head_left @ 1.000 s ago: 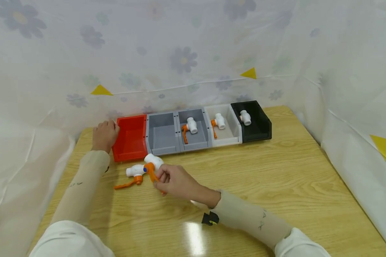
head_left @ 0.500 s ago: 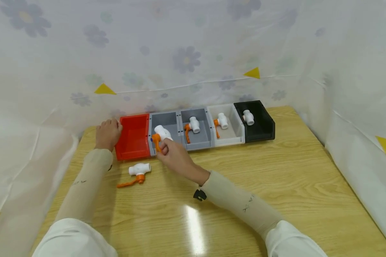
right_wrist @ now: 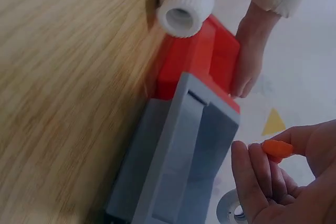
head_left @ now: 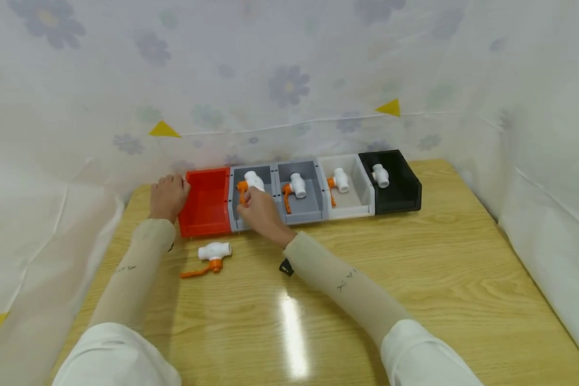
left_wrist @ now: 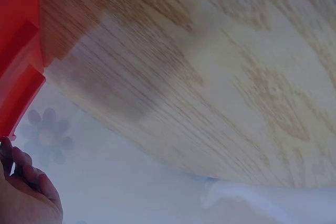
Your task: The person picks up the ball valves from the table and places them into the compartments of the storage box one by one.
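My right hand (head_left: pixel 262 214) pinches the orange lever of a white ball valve (head_left: pixel 254 181) over the left grey bin (head_left: pixel 241 224). In the right wrist view the lever's orange end (right_wrist: pixel 278 149) shows between thumb and fingers. My left hand (head_left: pixel 169 198), fingers curled, grips the left edge of the red bin (head_left: pixel 206 202); its thumb is hidden in the head view. Another ball valve (head_left: pixel 214 251) lies on the table before the red bin, lever pointing left.
Ball valves lie in the right grey bin (head_left: pixel 304 217), the white bin (head_left: pixel 349 210) and the black bin (head_left: pixel 405 205). The bins stand in a joined row on the wooden table (head_left: pixel 415 279). Behind them hangs a flowered curtain (head_left: pixel 251 80).
My right hand has lifted a ball valve off the table beside the other one and carried it up and away to the left grey bin. The left hand has kept its place.
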The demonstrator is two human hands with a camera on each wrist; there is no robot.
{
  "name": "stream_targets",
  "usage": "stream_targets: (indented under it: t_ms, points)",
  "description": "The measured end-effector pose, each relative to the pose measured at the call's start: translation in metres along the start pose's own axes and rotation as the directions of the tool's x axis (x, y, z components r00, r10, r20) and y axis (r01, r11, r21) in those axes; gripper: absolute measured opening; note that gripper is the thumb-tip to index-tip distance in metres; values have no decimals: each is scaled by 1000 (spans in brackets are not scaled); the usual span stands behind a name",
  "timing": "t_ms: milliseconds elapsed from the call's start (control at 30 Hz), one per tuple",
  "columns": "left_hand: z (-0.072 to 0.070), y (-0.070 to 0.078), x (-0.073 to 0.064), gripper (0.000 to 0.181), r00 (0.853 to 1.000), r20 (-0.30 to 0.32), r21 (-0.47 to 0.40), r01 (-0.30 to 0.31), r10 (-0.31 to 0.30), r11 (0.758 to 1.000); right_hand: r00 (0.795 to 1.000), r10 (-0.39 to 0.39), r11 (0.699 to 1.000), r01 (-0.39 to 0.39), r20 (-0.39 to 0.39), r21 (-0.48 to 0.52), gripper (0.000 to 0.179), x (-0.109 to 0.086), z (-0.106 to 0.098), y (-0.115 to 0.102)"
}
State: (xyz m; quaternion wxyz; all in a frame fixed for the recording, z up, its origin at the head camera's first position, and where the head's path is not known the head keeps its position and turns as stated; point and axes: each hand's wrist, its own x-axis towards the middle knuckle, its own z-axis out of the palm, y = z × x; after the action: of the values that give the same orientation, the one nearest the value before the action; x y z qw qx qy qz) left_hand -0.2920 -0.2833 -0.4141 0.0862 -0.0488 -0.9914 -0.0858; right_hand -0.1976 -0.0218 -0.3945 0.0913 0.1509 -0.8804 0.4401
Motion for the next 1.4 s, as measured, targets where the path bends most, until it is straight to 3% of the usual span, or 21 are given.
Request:
stream_targets:
  t_ms: [200,433,633,900,1100,1400]
  points:
    - [0,1,0,38,1000,-5,-10,-13,13,1000,999,50,996,-50,-2,-72,18,14,10,20]
    - [1,3,-2,35,999,-41,-2,-18,18,1000,995,78,990,-70,61,-121,36,21,25,30]
    - [6,7,-8,35,999,-29,1,-24,24,1000,974,205,959,-179,98,-220,28,19,39,40]
    - [-1,6,-6,36,999,-48,6,-22,22,1000,974,205,962,-182,99,-202,34,26,46,40]
    - [-2,6,-5,36,999,-33,5,-8,8,1000,958,253,952,-222,134,-211,31,32,48,36]
    - [-5,6,-4,34,1000,-24,3,10,-10,1000,960,274,931,-250,55,-267,18,39,54,32]
